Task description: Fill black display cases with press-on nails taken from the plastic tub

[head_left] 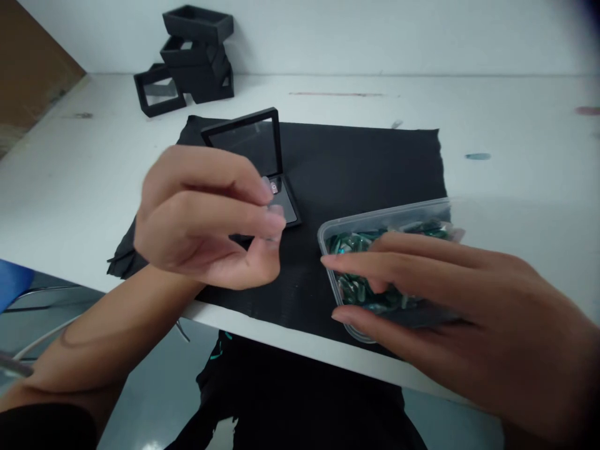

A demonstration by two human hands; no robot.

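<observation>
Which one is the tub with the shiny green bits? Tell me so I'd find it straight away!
Find the black cloth spread on the white table. At its near right corner, under the right hand, sits the clear plastic tub full of shiny green pieces. The open black box and the stacked black boxes farther back are dark; only the tub is see-through.

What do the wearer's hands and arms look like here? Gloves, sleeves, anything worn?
Both hands are bare: no gloves, rings or watch visible on the left hand or the right hand. The left forearm is bare up to a dark sleeve at the bottom-left corner. The right wrist runs out of frame, so any sleeve there cannot be seen. Fingernails are short and unpainted.
</observation>
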